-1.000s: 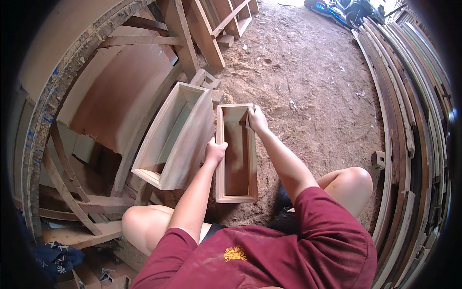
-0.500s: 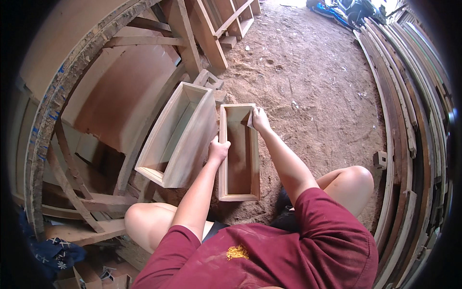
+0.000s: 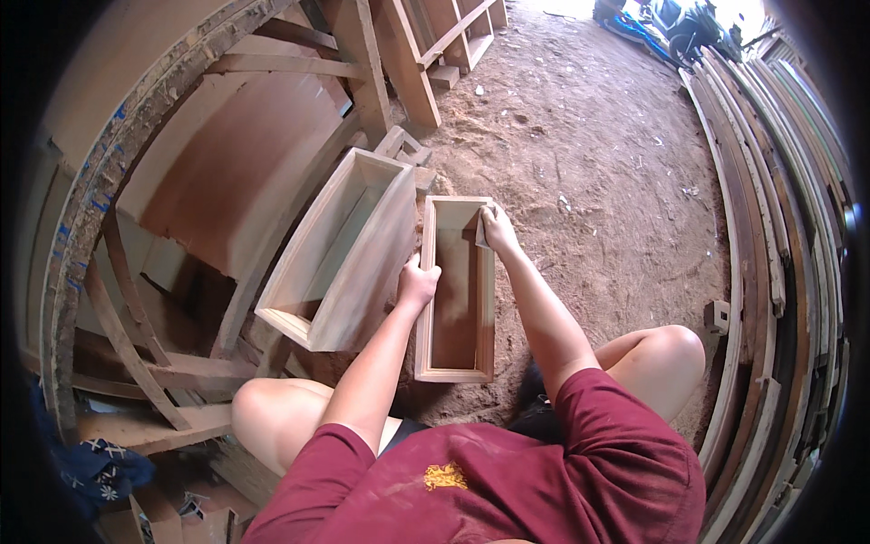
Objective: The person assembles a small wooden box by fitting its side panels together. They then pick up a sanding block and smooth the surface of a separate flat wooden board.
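Left hand (image 3: 419, 283) is clamped on the near box (image 3: 458, 308) at its left rim, thumb over the top edge, fingers down the outer wall. Right hand (image 3: 499, 231) is closed on a pale folded sheet (image 3: 482, 235), pressed at the far right corner. Near box sits between our knees, long side running away from us, open face up. Can't tell if its base is flat on the dirt floor (image 3: 598, 181) or raised.

Risks, our read:
- Only the left grip steadies the box, about mid-length. A hard push at the far corner could swing it or tip the far end.
- Second box (image 3: 373, 249) is tilted, just beside our left knuckles. If the near box swings left, we could pinch fingers or mark its wall.
- Sheet is small under the fingers. If it slips or folds over, bare fingertips meet the rim: splinter risk.
- Floor looks loose and uneven; if the base bears on it, it could rock, and grit could scratch the wood.
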